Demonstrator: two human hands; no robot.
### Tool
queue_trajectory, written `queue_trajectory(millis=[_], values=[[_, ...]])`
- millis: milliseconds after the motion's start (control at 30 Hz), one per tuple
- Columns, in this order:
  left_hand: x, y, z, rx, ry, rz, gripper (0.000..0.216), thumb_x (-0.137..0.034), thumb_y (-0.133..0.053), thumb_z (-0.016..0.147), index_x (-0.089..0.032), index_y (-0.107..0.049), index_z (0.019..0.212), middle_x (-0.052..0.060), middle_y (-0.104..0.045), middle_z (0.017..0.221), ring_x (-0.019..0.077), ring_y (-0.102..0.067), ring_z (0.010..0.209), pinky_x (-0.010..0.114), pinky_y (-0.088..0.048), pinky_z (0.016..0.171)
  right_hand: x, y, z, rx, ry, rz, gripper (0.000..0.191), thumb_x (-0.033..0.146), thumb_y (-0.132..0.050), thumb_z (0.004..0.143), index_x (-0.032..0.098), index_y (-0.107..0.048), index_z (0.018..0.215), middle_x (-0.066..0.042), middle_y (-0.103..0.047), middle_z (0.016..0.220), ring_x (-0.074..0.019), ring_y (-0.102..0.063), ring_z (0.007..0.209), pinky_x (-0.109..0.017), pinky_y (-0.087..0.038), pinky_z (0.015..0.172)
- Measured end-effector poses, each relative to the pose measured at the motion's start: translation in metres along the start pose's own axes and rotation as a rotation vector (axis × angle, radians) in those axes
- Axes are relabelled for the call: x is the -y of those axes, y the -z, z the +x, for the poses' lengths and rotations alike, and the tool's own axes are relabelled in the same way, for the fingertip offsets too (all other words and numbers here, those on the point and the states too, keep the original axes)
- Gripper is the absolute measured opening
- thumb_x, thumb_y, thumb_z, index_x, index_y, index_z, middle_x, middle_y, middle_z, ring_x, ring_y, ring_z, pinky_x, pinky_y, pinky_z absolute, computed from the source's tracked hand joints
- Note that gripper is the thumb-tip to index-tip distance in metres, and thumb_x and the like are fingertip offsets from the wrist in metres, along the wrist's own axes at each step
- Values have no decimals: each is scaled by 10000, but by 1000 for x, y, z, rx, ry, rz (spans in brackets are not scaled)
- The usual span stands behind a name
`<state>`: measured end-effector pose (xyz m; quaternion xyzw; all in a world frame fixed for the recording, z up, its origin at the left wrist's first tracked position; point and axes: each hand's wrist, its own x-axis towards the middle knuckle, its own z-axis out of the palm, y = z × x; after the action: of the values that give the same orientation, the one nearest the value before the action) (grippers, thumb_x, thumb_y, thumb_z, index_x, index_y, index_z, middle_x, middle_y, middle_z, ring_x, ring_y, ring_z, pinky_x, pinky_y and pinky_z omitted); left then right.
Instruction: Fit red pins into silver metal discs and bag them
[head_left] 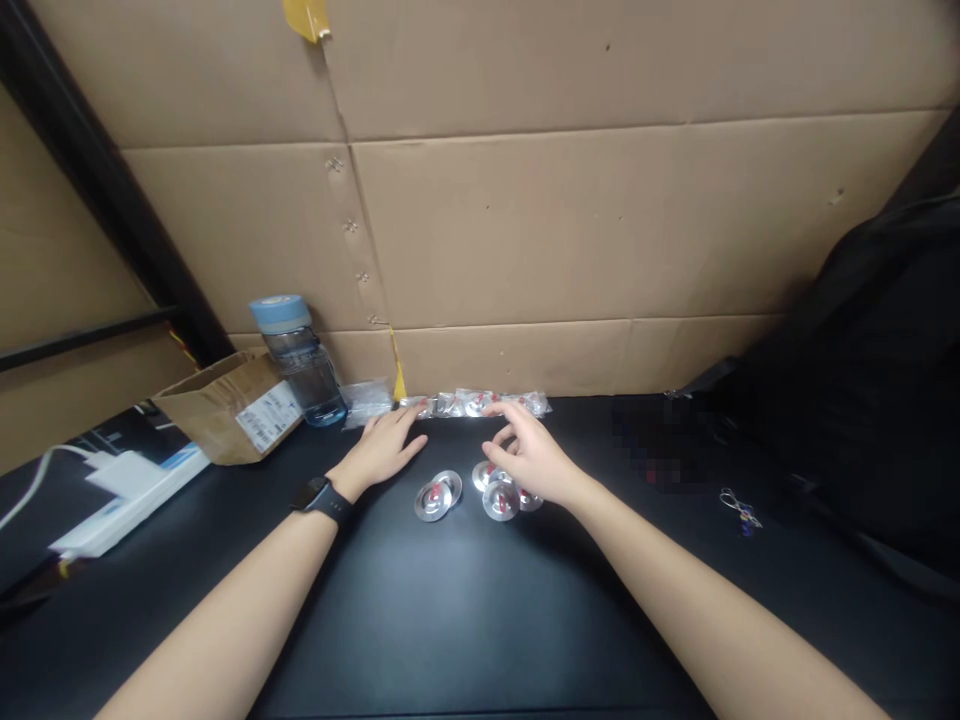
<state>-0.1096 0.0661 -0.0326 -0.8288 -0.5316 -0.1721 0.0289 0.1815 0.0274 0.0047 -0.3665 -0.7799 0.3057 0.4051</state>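
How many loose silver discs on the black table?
6 visible: two overlapping discs near the left hand, and four bunched discs beside the right hand. That hand partly covers the bunch, so more may be hidden.

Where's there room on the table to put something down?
The biggest bare bit of table is between the left arm and right arm, nearer than the discs. There's also room between the right arm and the trinket. It's crowded around the right hand and at the back left, with packets, bottle and box.
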Motion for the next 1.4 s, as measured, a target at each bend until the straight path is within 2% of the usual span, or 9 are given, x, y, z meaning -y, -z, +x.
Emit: queue_trajectory(millis=[167,267,400,633,733,900,1033,1233,1400], values=[[-6,2,-1,-79,25,69,546,-427,-403,1036,-248,-398,1552,152,-489,1555,329,-463,1410,537,-341,1123,-1,-1,-1,31,35,11,318,177,-602,891,262,-568,1196,-70,-521,1279,-130,-689,828,-311,-579,728],[-8,-1,0,3,67,43,594,-481,-366,1045,-280,-311,1600,130,-351,1655,336,-353,1500,568,-311,1143,-1,-1,-1,33,49,2,311,168,-607,886,258,-578,1182,-68,-525,1257,-134,-687,836,-303,-574,717],[-7,-2,0,90,101,45,628,-554,-328,1041,-339,-245,1626,109,-228,1704,388,-366,1484,617,-320,1118,-3,-2,0,29,60,-13,303,154,-612,881,251,-585,1167,-66,-524,1246,-127,-687,828,-302,-572,727],[-10,1,1,-28,81,103,593,-428,-464,1000,-192,-415,1542,166,-561,1486,389,-497,1342,553,-385,1080,-5,-2,0,43,72,-29,311,140,-613,882,248,-582,1172,-60,-514,1246,-117,-687,827,-293,-570,738],[-12,1,2,-58,44,70,558,-288,-500,958,-178,-445,1502,171,-614,1399,360,-572,1263,520,-428,1051,-5,-1,-1,47,73,-31,311,142,-613,882,250,-583,1172,-58,-514,1240,-118,-687,831,-282,-566,721],[-12,0,1,-60,-16,-99,519,-135,-501,888,-178,-512,1405,146,-688,1251,283,-662,1143,426,-497,1000,-6,-2,-1,51,69,-32,293,139,-611,881,246,-588,1153,-58,-521,1244,-112,-686,819,-276,-563,715],[-16,8,-1,-135,12,-226,344,-255,-477,981,-204,-562,1311,115,-750,1116,281,-714,1038,411,-530,918,-7,-1,0,52,76,-38,285,141,-612,876,242,-598,1142,-52,-537,1211,-113,-680,812,-279,-558,721],[-43,25,-2,-343,190,-539,357,-430,-656,925,-204,-603,1196,87,-778,1077,262,-746,936,382,-558,855,-1,0,1,-32,70,-75,298,217,-630,898,239,-601,1194,-65,-599,1184,-169,-648,918,-316,-540,756],[-74,34,-5,-351,116,-917,331,-420,-740,865,-163,-721,1072,100,-785,1097,253,-743,1012,367,-583,922,5,1,5,-121,12,63,347,346,-628,943,251,-599,1276,-76,-643,1245,-191,-649,978,-310,-535,747]])
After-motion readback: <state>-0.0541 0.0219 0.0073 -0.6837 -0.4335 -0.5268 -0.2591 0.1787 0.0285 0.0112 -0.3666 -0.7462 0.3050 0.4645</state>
